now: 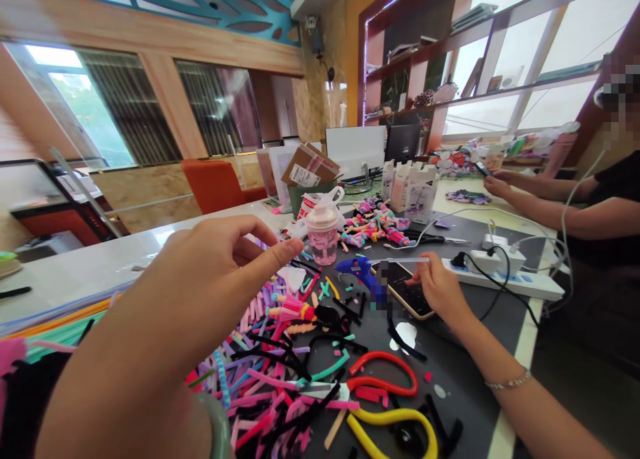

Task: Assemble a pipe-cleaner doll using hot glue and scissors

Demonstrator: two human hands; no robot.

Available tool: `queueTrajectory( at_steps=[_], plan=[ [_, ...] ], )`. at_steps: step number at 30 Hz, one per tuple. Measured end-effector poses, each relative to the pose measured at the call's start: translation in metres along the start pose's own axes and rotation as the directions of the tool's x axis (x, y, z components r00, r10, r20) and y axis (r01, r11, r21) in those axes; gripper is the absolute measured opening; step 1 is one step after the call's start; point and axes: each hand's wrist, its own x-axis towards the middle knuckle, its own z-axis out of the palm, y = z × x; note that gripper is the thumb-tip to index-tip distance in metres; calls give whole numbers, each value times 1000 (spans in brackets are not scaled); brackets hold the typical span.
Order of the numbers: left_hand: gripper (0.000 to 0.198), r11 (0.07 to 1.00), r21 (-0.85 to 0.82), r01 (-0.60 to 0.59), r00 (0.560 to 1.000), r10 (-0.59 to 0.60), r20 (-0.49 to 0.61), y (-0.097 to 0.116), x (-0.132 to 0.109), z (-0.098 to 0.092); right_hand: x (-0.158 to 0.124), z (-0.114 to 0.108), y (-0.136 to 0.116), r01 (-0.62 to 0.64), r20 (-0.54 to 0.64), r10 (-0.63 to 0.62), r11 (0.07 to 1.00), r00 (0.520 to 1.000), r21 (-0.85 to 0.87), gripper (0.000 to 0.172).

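Observation:
My left hand (pixel 240 252) hovers over the craft scraps, thumb stretched out and fingers loosely bent, with a gap between them and nothing visible inside. My right hand (pixel 440 285) has its fingertips at the end of a clear glue stick (pixel 400 260), which sticks out of a blue glue gun (pixel 357 269). Below its fingers lies a dark-screened phone (pixel 403 289). A pink pipe-cleaner doll (pixel 293 309) with a black end rests among cut pipe cleaners (pixel 255 385). Red-handled scissors (pixel 383 372) and yellow-handled scissors (pixel 395 432) are in front.
A lidded pink cup (pixel 323 235) stands ahead of my left hand, before a pile of finished dolls (pixel 375 222). At right is a power strip (pixel 515 279) with plugs and cables. Another person's hands (pixel 495 182) hold a phone. Long pipe cleaners (pixel 65 339) lie at left.

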Motion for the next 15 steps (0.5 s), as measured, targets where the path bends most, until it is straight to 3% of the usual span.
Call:
queueTrajectory(
  at_steps=[10,15],
  plan=[
    [43,999,0,-38,999,38,7,-1,0,0,3,1,5,-27,0,27,999,1000,-36,40],
    [43,999,-12,-35,999,35,12,-2,0,0,1,-3,1,5,-140,-12,999,990,-51,42]
  ],
)
